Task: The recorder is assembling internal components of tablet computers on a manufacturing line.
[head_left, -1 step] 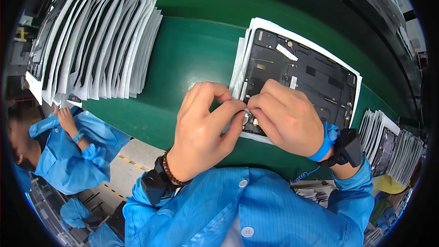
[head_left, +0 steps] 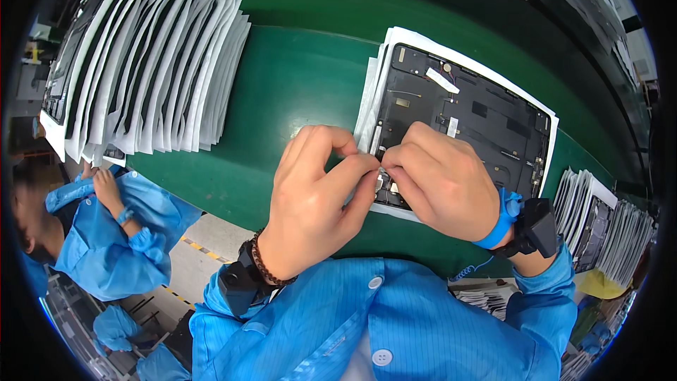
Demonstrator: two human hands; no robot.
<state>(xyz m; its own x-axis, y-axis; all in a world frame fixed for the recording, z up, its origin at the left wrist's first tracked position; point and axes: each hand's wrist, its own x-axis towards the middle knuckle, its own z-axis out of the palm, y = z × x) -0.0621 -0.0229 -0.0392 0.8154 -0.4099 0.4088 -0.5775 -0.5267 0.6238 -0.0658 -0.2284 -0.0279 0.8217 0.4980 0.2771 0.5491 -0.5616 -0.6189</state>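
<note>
A black tablet-like housing [head_left: 486,109] with small parts, cables and white strips lies open side up on white sheets [head_left: 546,109]. Over its near left corner my left hand [head_left: 310,194] and my right hand [head_left: 444,176] meet at the fingertips. The thumb and index finger of each are pinched together. Something small and silvery [head_left: 381,178] shows just beneath the fingertips; whether either hand grips it is hidden. A blue wrist band [head_left: 499,219] with a coiled cord is round my right wrist.
A tall leaning stack of black panels layered with white sheets [head_left: 155,56] stands on the green table [head_left: 296,77] at the left. More such stacks [head_left: 599,222] are at the right. Beyond the table's left edge is a co-worker in a blue smock [head_left: 116,247].
</note>
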